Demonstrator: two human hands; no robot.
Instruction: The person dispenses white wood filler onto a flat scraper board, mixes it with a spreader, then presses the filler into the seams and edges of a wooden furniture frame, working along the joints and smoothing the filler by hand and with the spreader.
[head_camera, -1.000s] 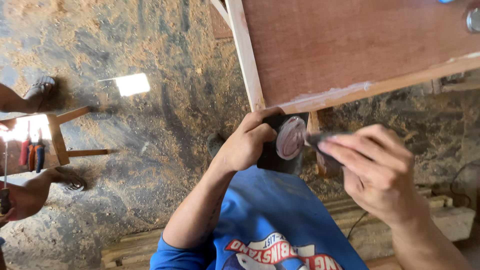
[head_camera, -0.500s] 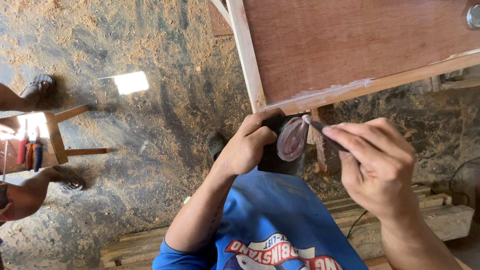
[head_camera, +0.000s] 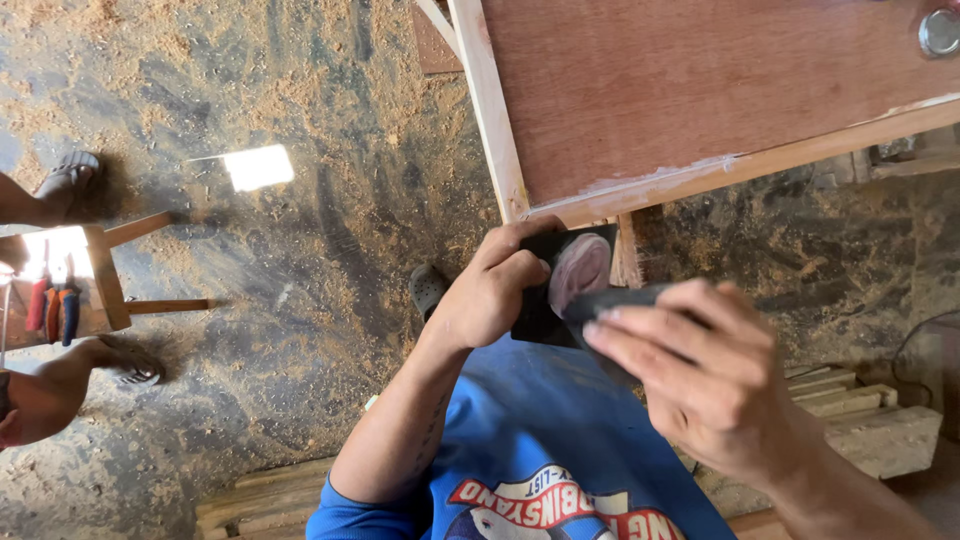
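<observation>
My left hand (head_camera: 488, 296) grips a dark flat square board (head_camera: 540, 318) by its left edge, just under the corner of a reddish-brown plywood panel (head_camera: 690, 90) with a pale wooden frame. A pinkish smear of putty (head_camera: 580, 270) lies on the board. My right hand (head_camera: 712, 382) is closed on a dark flat-bladed tool (head_camera: 622, 299), and the blade's tip rests at the lower edge of the putty. Pale filler shows along the panel's lower frame edge (head_camera: 640, 183).
Sawdust covers the dirt floor (head_camera: 300, 120). At the left another person's sandalled feet (head_camera: 68, 178) flank a small wooden stool (head_camera: 95, 275) holding red-handled tools. My own sandalled foot (head_camera: 428, 288) shows below the panel. Stacked wood offcuts (head_camera: 860, 420) lie at the right. A round metal fitting (head_camera: 940, 32) sits on the panel.
My right hand has shifted slightly down and left, bringing the tool's blade onto the board. The left hand and board have tilted a little under the panel's corner.
</observation>
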